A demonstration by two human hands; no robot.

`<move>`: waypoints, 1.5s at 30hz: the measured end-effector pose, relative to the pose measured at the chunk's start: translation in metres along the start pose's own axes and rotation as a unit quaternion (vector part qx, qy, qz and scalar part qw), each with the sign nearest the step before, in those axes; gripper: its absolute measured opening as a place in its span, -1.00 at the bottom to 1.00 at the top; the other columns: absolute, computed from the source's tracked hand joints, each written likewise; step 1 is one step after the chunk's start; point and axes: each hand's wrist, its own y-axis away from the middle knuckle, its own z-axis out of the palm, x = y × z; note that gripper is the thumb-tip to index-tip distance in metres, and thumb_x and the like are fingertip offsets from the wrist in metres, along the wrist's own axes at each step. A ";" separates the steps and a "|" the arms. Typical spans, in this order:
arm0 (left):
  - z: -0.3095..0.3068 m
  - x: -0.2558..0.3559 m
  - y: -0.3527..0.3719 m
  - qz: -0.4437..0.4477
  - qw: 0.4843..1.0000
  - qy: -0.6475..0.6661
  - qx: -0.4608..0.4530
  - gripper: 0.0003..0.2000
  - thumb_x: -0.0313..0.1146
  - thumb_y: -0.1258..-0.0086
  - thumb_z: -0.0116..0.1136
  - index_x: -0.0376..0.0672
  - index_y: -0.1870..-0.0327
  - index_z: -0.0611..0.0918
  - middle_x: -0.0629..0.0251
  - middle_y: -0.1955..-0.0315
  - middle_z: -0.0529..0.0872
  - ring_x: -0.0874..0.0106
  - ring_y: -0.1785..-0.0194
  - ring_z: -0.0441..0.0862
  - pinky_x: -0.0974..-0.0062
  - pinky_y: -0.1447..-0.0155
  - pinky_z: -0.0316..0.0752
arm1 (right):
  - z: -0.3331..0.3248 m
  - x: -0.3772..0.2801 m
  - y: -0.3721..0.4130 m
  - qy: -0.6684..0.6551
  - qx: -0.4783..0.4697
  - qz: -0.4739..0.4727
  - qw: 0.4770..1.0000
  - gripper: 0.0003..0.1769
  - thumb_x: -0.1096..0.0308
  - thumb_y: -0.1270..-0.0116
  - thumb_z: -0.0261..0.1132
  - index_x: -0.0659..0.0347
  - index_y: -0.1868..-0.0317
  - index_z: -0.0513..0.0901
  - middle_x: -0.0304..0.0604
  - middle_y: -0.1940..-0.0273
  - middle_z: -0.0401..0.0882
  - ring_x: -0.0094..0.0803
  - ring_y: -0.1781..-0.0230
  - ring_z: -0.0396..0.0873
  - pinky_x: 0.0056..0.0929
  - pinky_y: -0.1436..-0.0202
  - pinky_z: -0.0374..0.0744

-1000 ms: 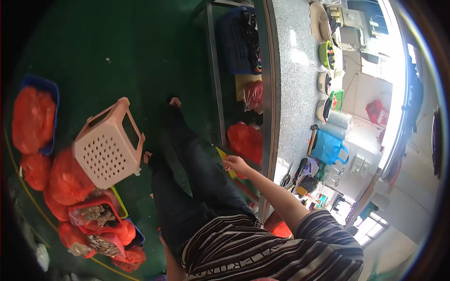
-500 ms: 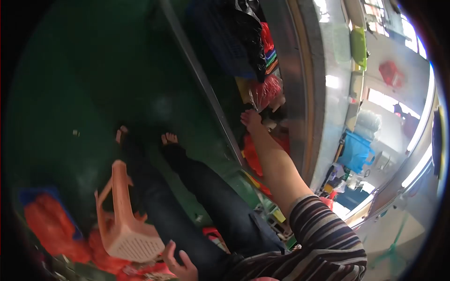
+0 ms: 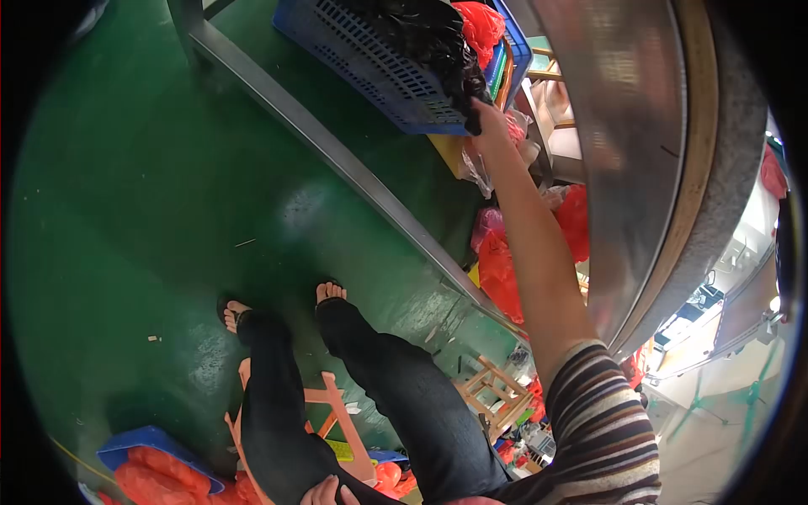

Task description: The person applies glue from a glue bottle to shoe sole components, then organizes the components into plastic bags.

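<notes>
A black plastic bag (image 3: pixel 438 42) lies over the side of a blue basket (image 3: pixel 358 63) below the metal worktop. My right hand (image 3: pixel 490 119) is at the bag's lower end, closed on it, its fingers partly hidden by the plastic. Beside my wrist sits a clear bag with red contents (image 3: pixel 515 128). Low in the frame, my left hand (image 3: pixel 330 491) rests against my dark trousers, fingers a little apart and holding nothing; the frame edge cuts it off.
A metal rail (image 3: pixel 337 156) runs low across the green floor. Red bags (image 3: pixel 501 273) are under the worktop (image 3: pixel 627 135). A pink plastic stool (image 3: pixel 341 421) stands by my legs, a wooden stool (image 3: pixel 492 391) farther right. A blue tub (image 3: pixel 151 438) holds red bags.
My right hand has moved from beside the clear bag up to the black bag and closed on it. My left hand has come onto my trousers. The view has shifted, showing more of the basket.
</notes>
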 end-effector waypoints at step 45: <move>0.060 0.040 -0.128 0.039 0.950 0.258 -0.168 -0.84 -0.48 -0.29 0.26 -0.21 0.13 0.70 0.18 0.27 0.74 0.18 0.18 0.68 0.30 0.03 0.57 | 0.008 -0.110 0.093 0.404 0.180 -0.562 0.699 -0.77 0.48 -0.20 0.35 0.27 0.10 0.71 -0.01 0.01 0.61 -0.13 -0.01 0.61 -0.28 -0.14 0.54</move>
